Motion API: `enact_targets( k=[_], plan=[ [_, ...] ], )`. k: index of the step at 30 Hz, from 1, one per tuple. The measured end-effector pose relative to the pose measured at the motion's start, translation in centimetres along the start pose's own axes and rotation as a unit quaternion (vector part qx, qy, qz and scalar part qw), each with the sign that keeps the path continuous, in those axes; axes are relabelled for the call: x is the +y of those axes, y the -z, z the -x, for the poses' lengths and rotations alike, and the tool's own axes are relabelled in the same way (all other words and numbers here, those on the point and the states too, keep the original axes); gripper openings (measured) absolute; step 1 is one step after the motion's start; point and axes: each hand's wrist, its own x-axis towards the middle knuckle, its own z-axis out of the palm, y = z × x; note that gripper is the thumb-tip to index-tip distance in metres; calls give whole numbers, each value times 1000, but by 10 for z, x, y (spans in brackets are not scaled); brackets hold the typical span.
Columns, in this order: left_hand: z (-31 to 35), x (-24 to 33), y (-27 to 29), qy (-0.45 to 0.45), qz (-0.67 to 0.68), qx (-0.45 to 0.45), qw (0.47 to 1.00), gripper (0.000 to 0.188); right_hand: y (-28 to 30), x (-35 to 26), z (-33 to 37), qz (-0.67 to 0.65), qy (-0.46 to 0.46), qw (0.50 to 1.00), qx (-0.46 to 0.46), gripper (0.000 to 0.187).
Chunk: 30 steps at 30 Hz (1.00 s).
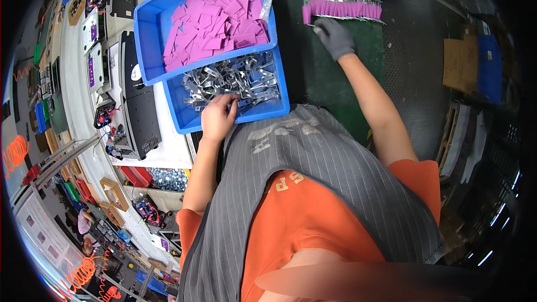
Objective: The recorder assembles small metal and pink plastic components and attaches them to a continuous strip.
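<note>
The counter (369, 45) has a dark green top, and at its right there is a grey floor (414, 78) with a fine texture. Further to the right, brown cardboard (458, 64) stands beside a blue panel (489, 72). On the left runs a second counter (72, 95), which is long and pale. Behind it, a whitish board (47, 229) is visible. Narrow bright light strips (497, 216) shine in the dark lower right corner.
</note>
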Motion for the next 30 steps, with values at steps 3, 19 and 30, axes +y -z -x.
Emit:
enact_targets(
  k=[3,19,30],
  plan=[
    [0,2,3,12,33,3,999,11,-16,9,-26,111,-64,988,-85,15],
    [-1,0,2,8,46,-6,999,13,3,-184,21,-66,262,929,-255,21],
    [2,-2,5,-76,86,32,993,13,-150,-170,11,245,-118,905,-327,34]
  ],
)
